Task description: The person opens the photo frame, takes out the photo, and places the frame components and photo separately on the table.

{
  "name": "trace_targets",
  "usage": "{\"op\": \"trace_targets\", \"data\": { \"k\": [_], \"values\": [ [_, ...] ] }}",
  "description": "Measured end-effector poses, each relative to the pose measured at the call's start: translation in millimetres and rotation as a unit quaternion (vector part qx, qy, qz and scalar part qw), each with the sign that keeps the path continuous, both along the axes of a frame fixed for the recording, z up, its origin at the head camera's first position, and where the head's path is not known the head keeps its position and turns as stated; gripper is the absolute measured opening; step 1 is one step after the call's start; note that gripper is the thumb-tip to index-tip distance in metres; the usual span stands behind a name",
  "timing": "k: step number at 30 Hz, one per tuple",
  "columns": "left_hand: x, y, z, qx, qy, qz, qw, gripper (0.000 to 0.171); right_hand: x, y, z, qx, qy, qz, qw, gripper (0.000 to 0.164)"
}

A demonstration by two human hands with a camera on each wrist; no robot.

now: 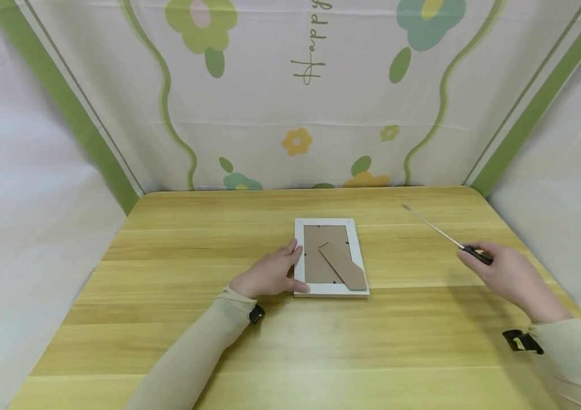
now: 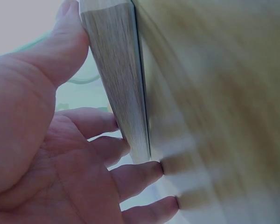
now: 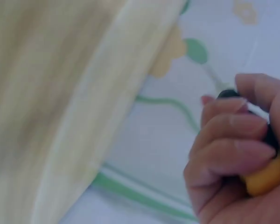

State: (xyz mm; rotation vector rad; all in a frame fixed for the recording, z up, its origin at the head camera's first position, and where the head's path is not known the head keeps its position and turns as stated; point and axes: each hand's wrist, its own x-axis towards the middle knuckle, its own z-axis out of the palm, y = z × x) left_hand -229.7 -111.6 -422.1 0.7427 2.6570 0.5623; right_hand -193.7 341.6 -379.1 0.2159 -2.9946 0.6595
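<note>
A white-edged picture frame (image 1: 299, 233) lies face down on the wooden table, its brown backing board (image 1: 316, 267) up and its stand (image 1: 346, 267) slanting across the board. My left hand (image 1: 272, 272) rests against the frame's left side, thumb on the near left corner. In the left wrist view, the fingers stretch out along the frame's wood-grain edge (image 2: 114, 60). Off to the right, my right hand (image 1: 507, 276) grips a screwdriver (image 1: 433, 229) by its black and orange handle (image 3: 266, 178). The thin metal shaft points up and left, apart from the frame.
The wooden table (image 1: 177, 245) has rounded far corners. A flowered cloth (image 1: 249, 102) hangs behind its far edge, and pale cloth (image 1: 567, 154) hangs along the sides.
</note>
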Motion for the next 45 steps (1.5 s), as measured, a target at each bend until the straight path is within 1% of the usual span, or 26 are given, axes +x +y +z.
{"op": "trace_targets", "data": {
  "k": [2,4,5,6,8,10,13,19,23,27,31,35,40,43,45],
  "values": [
    [-0.5,-0.3,-1.2,-0.001,0.000,-0.001,1.0000,0.099,2.6,-14.1,3.1,-0.009,0.034,0.036,0.999,0.040],
    [-1.2,-0.6,-2.2,-0.001,0.000,-0.001,1.0000,0.099,4.2,-28.5,4.4,-0.018,0.066,0.084,0.994,0.027],
    [-1.3,-0.7,-2.6,-0.001,-0.001,-0.001,1.0000,0.099,4.7,-35.6,4.7,-0.019,0.077,0.108,0.991,0.023],
    [-1.6,-0.8,-3.1,0.001,-0.001,-0.001,1.0000,0.099,4.9,-42.6,4.9,-0.020,0.082,0.129,0.988,0.021],
    [-1.9,-0.6,-3.6,0.001,-0.002,0.000,1.0000,0.099,4.9,-55.7,5.8,-0.025,0.079,0.162,0.983,0.019],
    [-2.0,-0.2,-4.4,0.000,0.000,0.000,1.0000,0.099,4.1,-67.1,5.7,-0.030,0.067,0.181,0.981,0.019],
    [-1.6,0.8,-4.3,-0.004,0.003,0.001,1.0000,0.098,2.6,-80.4,4.3,-0.034,0.040,0.186,0.981,0.019],
    [-0.4,2.0,-1.2,-0.006,0.002,0.003,1.0000,0.098,-4.2,-97.3,-5.1,-0.041,-0.006,0.189,0.981,0.019],
    [-1.3,1.6,-0.6,-0.005,0.008,-0.002,1.0000,0.098,-10.1,-103.8,-10.2,-0.026,-0.022,0.196,0.980,0.017],
    [-2.3,1.4,-1.4,-0.009,0.011,-0.004,0.9999,0.099,-17.2,-108.1,-14.8,-0.006,-0.028,0.201,0.979,0.021],
    [-3.0,1.2,-2.6,-0.010,0.007,-0.003,0.9999,0.100,-24.4,-111.5,-18.5,-0.009,-0.042,0.211,0.977,0.025],
    [-3.6,0.8,-3.7,-0.012,0.007,-0.003,0.9999,0.100,-32.0,-114.4,-20.8,-0.019,-0.060,0.214,0.975,0.027],
    [-4.0,0.0,-4.3,-0.010,0.006,-0.003,0.9999,0.100,-42.6,-117.7,-19.1,-0.017,-0.083,0.212,0.974,0.026],
    [-4.2,-0.7,-4.4,-0.009,0.005,-0.003,0.9999,0.100,-49.4,-120.0,-13.3,-0.003,-0.091,0.217,0.972,0.027],
    [-4.3,-1.2,-4.4,-0.010,0.003,-0.002,0.9999,0.100,-53.6,-122.8,-6.3,0.010,-0.093,0.225,0.970,0.027]
  ]
}}
